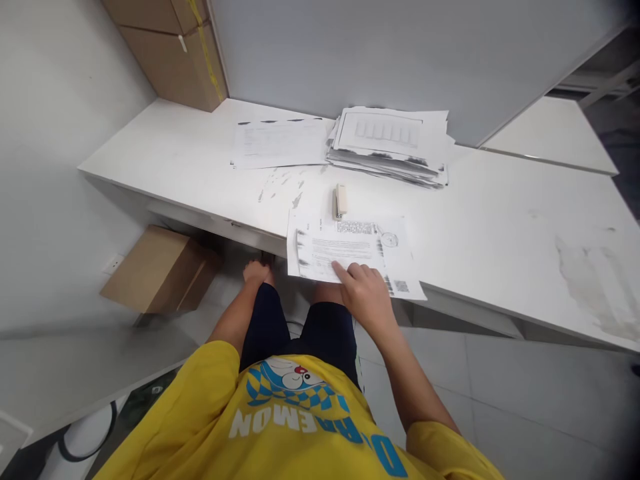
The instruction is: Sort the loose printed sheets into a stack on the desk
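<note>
My right hand point(367, 293) rests on the lower edge of a printed sheet point(345, 250). One digit stretches left across the print, and the other fingers are bent, with nothing visible gripped. The sheet lies over another printed page point(405, 257), and both overhang the table's front edge. Just beyond them is a cream stapler point(341, 201). Beside my knee, below the table edge, my left hand point(257, 271) has its fingers curled in, with nothing seen in it.
A thick stack of printed papers point(385, 143) lies at the back of the white table point(500, 227), with more sheets point(280, 142) to its left. Cardboard boxes point(180, 67) stand in the back left corner. Another carton point(150, 270) is below the table.
</note>
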A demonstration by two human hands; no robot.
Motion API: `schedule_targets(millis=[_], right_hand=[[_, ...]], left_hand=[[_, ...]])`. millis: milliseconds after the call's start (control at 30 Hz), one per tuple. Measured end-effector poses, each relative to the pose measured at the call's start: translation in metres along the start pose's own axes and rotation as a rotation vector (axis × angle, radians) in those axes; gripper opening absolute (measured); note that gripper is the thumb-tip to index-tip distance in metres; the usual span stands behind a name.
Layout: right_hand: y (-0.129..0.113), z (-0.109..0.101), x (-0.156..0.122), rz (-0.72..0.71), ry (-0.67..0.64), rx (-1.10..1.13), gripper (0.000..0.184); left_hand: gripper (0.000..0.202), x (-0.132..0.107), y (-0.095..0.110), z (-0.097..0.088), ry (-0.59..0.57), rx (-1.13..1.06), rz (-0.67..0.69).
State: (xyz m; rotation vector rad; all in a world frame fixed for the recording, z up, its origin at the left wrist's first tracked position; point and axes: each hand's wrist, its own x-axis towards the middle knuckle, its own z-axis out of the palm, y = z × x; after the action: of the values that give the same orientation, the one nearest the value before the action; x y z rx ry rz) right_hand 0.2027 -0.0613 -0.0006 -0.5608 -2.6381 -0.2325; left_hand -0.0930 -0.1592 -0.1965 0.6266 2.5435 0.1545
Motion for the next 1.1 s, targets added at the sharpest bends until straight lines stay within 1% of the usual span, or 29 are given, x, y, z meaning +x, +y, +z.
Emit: schedule_targets(millis=[67,133,233,400,467,567,633,733,800,833,900,967,1000,1100], right_hand=[[0.007,0.001,-0.003,0.034,-0.021,-0.007,0.040],[0.008,0.001,-0.007,0.052,-0.027,0.012,0.043],[0.003,0.004,-0.017,0.061,-0.034,0.064,0.048],[-0.007,0.014,-0.032,0.101,-0.034,0.125,0.057],[-0.009,0.016,-0.034,0.107,-0.050,0.144,0.054],[-0.010,0.013,-0.035,0.079,-0.055,0.185,0.047],[-0.011,0.009,-0.036,0.029,-0.012,0.205,0.042],[-0.013,0.006,-0.038,-0.023,0.128,0.188,0.034],[-0.013,0.008,-0.035,0.006,0.205,0.146,0.027],[-0.012,0.010,-0.032,0.035,0.218,0.131,0.022],[-0.008,0.018,-0.024,0.095,0.184,0.139,0.015],[-0.002,0.028,-0.018,0.141,0.113,0.208,0.015],[0.001,0.033,-0.015,0.156,0.080,0.256,0.018],[0.009,0.043,-0.012,0.180,-0.012,0.350,0.038]], left_hand=[[0.039,0.000,0.002,0.001,0.000,0.011,0.020],[0.042,0.000,0.004,0.002,-0.001,0.020,0.032],[0.044,0.000,0.005,0.003,-0.003,0.026,0.037],[0.045,0.001,0.004,0.005,0.004,0.016,0.039],[0.046,0.000,0.002,0.005,0.008,0.007,0.038],[0.045,-0.001,-0.002,0.003,0.009,-0.007,0.040],[0.044,-0.002,-0.003,0.001,0.007,-0.017,0.045],[0.043,-0.004,-0.005,-0.001,0.003,-0.033,0.057],[0.041,-0.005,-0.004,-0.001,0.000,-0.041,0.066],[0.041,-0.005,-0.003,0.000,0.000,-0.043,0.071],[0.040,-0.006,-0.002,0.001,0.000,-0.044,0.079],[0.040,-0.007,-0.002,0.001,0.001,-0.042,0.084],[0.040,-0.007,-0.001,0.001,0.001,-0.040,0.085],[0.041,-0.008,-0.002,0.001,0.002,-0.038,0.086]])
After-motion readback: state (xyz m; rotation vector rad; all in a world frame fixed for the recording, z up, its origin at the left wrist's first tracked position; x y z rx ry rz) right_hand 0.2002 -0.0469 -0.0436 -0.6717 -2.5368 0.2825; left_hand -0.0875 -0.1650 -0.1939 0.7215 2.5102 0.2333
